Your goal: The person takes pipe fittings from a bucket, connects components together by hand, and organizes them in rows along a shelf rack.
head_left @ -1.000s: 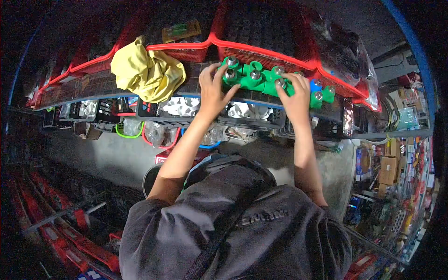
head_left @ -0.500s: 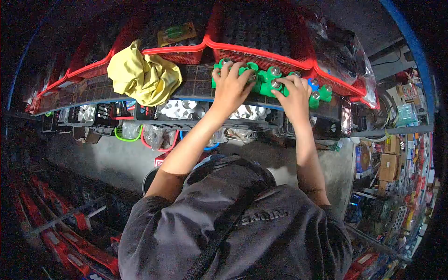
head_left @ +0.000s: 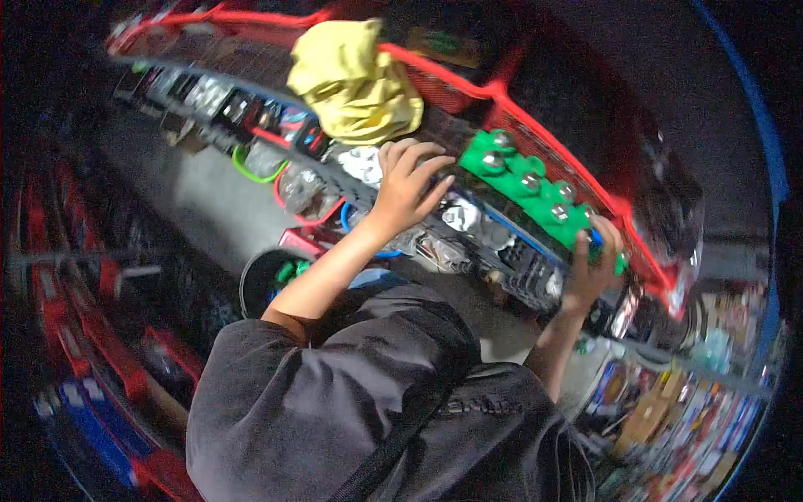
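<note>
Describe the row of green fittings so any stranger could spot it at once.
Find the red baskets. In front of them, right of the crumpled yellow cloth, sits the row of green fittings. Silvery round ends set it apart from the cloth.

Green plastic pipe fittings (head_left: pixel 542 202) with bright metal inserts (head_left: pixel 494 162) lie closely grouped in a row along the shelf ledge (head_left: pixel 448 132). Several inserts face upward. One blue part (head_left: pixel 595 238), partly covered, sits near the row's right end.
</note>
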The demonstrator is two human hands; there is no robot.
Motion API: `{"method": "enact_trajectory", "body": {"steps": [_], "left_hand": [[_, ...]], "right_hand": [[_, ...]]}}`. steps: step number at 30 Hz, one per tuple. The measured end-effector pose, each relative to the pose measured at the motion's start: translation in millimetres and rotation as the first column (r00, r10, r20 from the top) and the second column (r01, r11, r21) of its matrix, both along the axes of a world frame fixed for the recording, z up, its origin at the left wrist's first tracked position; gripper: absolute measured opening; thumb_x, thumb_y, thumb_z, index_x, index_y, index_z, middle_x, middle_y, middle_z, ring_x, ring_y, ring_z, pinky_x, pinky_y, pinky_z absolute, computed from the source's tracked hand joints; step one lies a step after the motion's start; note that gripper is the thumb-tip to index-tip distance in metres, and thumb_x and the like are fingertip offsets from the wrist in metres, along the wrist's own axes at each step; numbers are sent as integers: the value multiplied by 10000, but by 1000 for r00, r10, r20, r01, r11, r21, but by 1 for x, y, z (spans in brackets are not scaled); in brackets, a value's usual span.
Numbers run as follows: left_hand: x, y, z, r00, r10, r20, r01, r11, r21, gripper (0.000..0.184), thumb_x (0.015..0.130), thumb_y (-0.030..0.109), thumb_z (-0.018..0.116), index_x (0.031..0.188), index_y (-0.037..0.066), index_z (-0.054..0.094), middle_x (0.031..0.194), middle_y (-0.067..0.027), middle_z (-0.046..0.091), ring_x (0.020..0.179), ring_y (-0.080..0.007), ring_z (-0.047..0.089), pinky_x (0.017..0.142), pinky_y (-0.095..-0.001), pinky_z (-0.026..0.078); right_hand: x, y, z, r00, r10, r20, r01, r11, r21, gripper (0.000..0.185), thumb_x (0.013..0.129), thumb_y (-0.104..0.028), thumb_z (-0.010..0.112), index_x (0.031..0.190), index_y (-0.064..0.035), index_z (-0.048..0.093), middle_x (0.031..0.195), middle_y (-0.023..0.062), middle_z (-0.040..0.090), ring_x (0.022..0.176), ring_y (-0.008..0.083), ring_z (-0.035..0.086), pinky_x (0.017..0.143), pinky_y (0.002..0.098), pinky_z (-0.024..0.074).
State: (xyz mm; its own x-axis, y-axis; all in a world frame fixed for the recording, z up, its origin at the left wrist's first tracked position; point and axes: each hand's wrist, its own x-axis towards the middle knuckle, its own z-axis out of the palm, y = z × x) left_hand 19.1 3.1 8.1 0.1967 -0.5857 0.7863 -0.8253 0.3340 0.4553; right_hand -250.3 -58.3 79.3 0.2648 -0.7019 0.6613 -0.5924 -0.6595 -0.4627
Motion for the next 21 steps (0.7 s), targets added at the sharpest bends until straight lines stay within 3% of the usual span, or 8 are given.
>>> {"method": "enact_trajectory", "body": {"steps": [4,7,10,12,14,18,20,21], "left_hand": [[43,64,-23,969,243,-42,-236,963,130,277,737,195,638,994,104,585,1018,-62,541,989,-265,453,875,-402,294],[66,120,-53,855,501,-136,-467,856,222,262,768,208,617,996,85,581,1030,-95,533,1024,-287,450,883,-391,300],[69,183,-81,642,726,-246,-666,687,290,244,790,208,594,991,72,576,995,-94,549,991,-267,476,859,-376,315],[63,223,-112,402,827,-394,-720,551,421,236,789,204,591,976,60,574,969,-93,560,968,-270,486,848,-363,333],[49,257,-150,225,888,-401,-785,410,466,225,783,192,591,971,69,576,961,-89,560,973,-270,486,865,-369,335],[-6,306,-192,40,961,-273,-802,193,565,313,766,174,614,1058,91,537,1074,-109,508,1034,-301,445,897,-389,328],[-42,322,-207,-124,938,-325,-803,97,587,363,753,168,637,1084,78,519,1097,-142,487,1043,-322,429,915,-396,319],[-58,327,-218,-258,889,-379,-753,61,656,464,730,156,667,1143,70,476,1088,-179,479,1054,-328,418,928,-399,314]], "right_hand": [[32,-4,3,975,77,208,-97,991,89,212,795,-43,548,993,29,564,1017,124,562,981,235,520,883,342,396],[62,-11,-5,942,152,300,-209,964,166,190,826,5,500,1001,58,552,1028,133,554,977,221,515,875,323,398],[95,-5,-10,920,250,302,-317,928,198,165,847,-21,505,982,49,570,1017,118,567,952,211,520,866,322,399],[111,-1,-16,899,318,300,-389,896,216,157,842,-28,515,968,45,575,996,107,576,933,201,528,861,324,400],[127,8,-28,867,396,302,-473,845,249,151,839,-27,518,959,41,579,975,98,583,922,195,528,858,317,401],[156,45,-76,786,587,195,-573,572,588,176,791,-54,585,959,-6,598,940,66,588,895,163,530,847,287,398],[164,67,-128,642,761,94,-620,443,648,226,778,-81,604,994,-17,593,963,77,584,895,179,535,840,285,399],[166,88,-136,621,771,144,-506,255,824,266,781,-109,610,1031,-25,580,985,97,580,925,207,534,854,309,405]]}}
